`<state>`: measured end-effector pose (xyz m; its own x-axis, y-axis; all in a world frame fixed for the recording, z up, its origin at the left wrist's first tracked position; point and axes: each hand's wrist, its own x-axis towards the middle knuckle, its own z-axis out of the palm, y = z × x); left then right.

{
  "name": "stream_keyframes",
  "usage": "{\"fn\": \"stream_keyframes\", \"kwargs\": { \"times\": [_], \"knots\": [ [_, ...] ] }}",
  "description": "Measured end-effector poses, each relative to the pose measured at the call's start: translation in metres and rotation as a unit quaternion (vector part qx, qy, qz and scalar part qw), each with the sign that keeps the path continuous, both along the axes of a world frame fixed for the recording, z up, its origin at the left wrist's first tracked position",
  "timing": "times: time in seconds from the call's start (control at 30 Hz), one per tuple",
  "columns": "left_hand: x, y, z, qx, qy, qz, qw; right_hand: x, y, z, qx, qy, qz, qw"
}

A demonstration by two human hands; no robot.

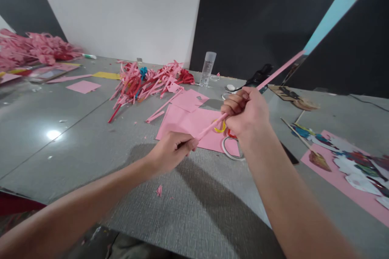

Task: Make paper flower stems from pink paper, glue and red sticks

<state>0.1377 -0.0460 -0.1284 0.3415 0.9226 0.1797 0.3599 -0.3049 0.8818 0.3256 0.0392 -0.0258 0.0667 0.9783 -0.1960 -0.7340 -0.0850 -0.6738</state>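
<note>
Left hand [172,149]: pinches the lower end of a pink paper strip [278,71]
Right hand [246,111]: fist closed around it, at 2 o'clock
Strip: long, thin, taut, above pink sheets [185,123] on worktop [91,145]

Paper scraps [146,83] lie left of the bottle [208,68].

Worn on the head, looked forward and down along both forearms onto the grey table [75,129]. Sat close over the near edge; took in the far dark wall [258,20]. One view only, nothing shared.
</note>
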Motion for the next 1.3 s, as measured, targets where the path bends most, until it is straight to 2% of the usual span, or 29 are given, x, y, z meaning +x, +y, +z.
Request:
{"fn": "stream_keyframes", "kwargs": {
  "times": [0.07,0.17,0.3,0.5,0.6,0.7,0.83,1.0,1.13,1.3],
  "knots": [
    [-0.001,-0.001,0.000,0.009,0.016,-0.006,1.000,0.001,0.001,0.000,0.002,0.002,0.006,1.000],
    [-0.002,0.000,-0.005,-0.036,-0.007,-0.037,0.999,0.000,0.000,0.000,0.036,-0.007,0.039,0.999],
    [0.002,0.001,-0.011,-0.076,-0.079,-0.050,0.993,-0.002,-0.004,-0.001,0.063,-0.015,0.069,0.996],
    [0.008,0.001,-0.008,-0.117,-0.184,-0.051,0.975,-0.018,-0.012,-0.013,0.045,-0.014,0.124,0.991],
    [0.008,0.002,-0.009,-0.164,-0.180,-0.069,0.967,-0.030,-0.017,-0.021,0.034,-0.003,0.156,0.987],
    [0.008,0.003,-0.013,-0.167,-0.130,-0.091,0.973,-0.037,-0.019,-0.026,0.031,0.002,0.163,0.986],
    [0.006,0.004,-0.015,-0.133,-0.038,-0.060,0.989,-0.032,-0.013,-0.024,0.024,-0.028,0.144,0.989],
    [0.001,0.007,-0.010,-0.127,-0.012,-0.003,0.992,-0.010,-0.004,-0.007,0.082,-0.052,0.038,0.994],
    [0.002,0.009,-0.009,-0.137,-0.033,0.010,0.990,0.009,0.000,0.003,0.115,-0.046,-0.008,0.992],
    [0.002,0.014,-0.012,-0.144,-0.142,0.039,0.979,0.025,0.007,-0.004,0.137,-0.064,-0.023,0.988]
  ]
}}
